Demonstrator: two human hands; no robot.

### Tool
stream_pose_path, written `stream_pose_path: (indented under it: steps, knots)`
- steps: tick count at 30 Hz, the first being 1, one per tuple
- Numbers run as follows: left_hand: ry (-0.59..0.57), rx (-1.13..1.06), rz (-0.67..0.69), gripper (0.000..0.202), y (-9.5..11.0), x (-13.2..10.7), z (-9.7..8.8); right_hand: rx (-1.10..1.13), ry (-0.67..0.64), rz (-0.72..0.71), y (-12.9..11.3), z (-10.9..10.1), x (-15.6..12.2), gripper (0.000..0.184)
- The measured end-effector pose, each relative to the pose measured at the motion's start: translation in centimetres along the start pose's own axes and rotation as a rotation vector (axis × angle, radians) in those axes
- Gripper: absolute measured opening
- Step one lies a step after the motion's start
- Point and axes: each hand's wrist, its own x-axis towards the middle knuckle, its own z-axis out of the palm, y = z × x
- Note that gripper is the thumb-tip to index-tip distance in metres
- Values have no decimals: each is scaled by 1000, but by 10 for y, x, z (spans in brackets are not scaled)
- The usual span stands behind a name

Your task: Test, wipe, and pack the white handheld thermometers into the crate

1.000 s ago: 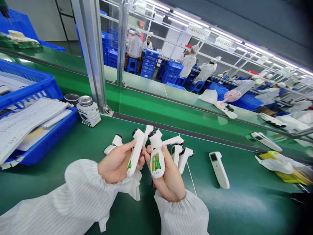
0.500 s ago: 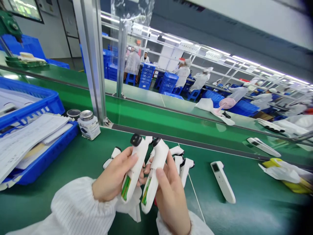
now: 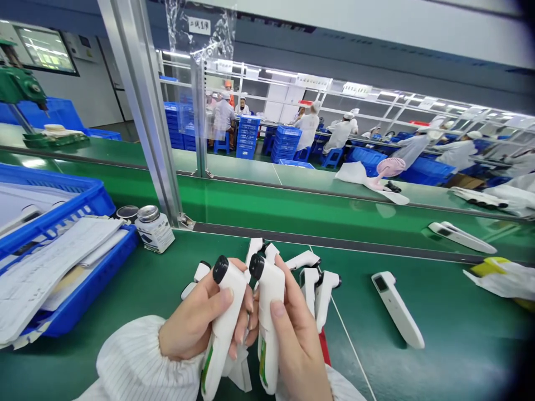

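Observation:
My left hand is closed round a white infrared thermometer with a black round tip and a green strip low on its handle. A matching thermometer is in my right hand, thumb pressed on its side. Both are tilted side by side above the green bench, black tips up, slightly apart. Just beyond my hands lie several more white thermometers, partly covered by my fingers. A crumpled white tissue shows below my hands, and part of a red object peeks out beside my right hand.
On the right rests a single thermometer. At left stand blue crates with papers and a white bottle. A metal post rises behind the bottle. Beyond the bench edge runs a green strip; people work farther back.
Both thermometers have turned in my hands and sit lower in view; their green strips show less and their black tips face more toward me. The camera view has shifted and levelled somewhat.

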Motion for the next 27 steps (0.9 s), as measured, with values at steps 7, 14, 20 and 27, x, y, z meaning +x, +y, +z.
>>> stream_pose_path:
  steps: [7,14,20,27]
  knots:
    - [-86,-22,-7,24,0,-1,-6,150,-14,88,-4,-1,3,51]
    - [-138,-9,-66,21,4,-3,0,186,-87,104,-6,-1,3,40]
    - [-64,-25,-57,20,4,-2,0,171,-109,78,-2,-1,1,32]
    - [-146,-47,-25,19,3,-1,4,159,-94,113,-2,-3,1,33]
